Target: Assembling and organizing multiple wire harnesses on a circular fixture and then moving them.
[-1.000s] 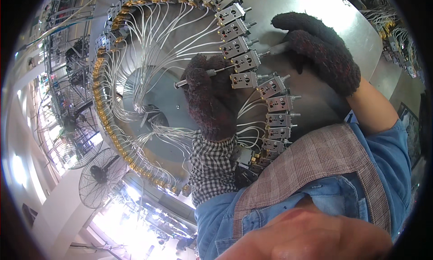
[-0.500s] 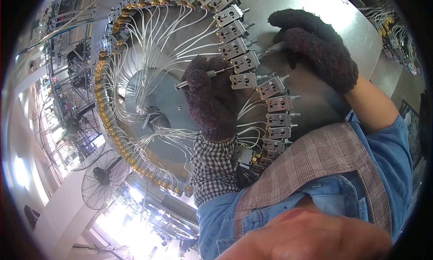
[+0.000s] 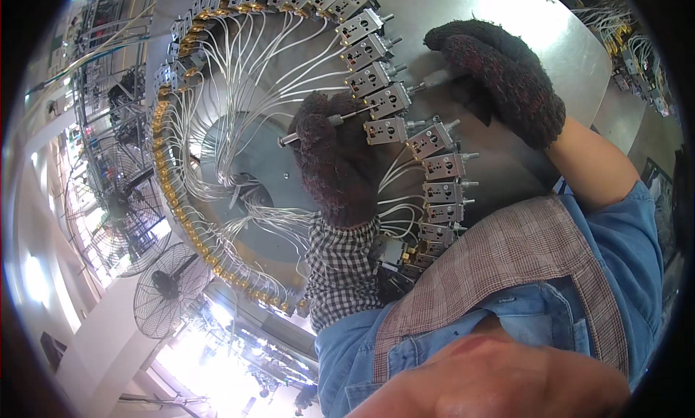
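Note:
My left hand, in a dark knitted glove, is closed around a slim screwdriver. Its thin shaft points right, and the tip meets a small metal block with round holes in its face. From the other side my right hand, gloved alike, grips a grey tool that reaches the threaded stem of the same block. Most of this tool is hidden by the glove, so its kind cannot be told. Similar blocks with white wires stand in a ring around my left hand.
The ring of blocks and brass fittings sits on a round metal table. More wired parts lie at the far right. Two standing fans are off to the left, beyond the table.
Both hands and the nearby blocks sit slightly further left in view. The right glove has turned a little around the grey tool. Both grips remain.

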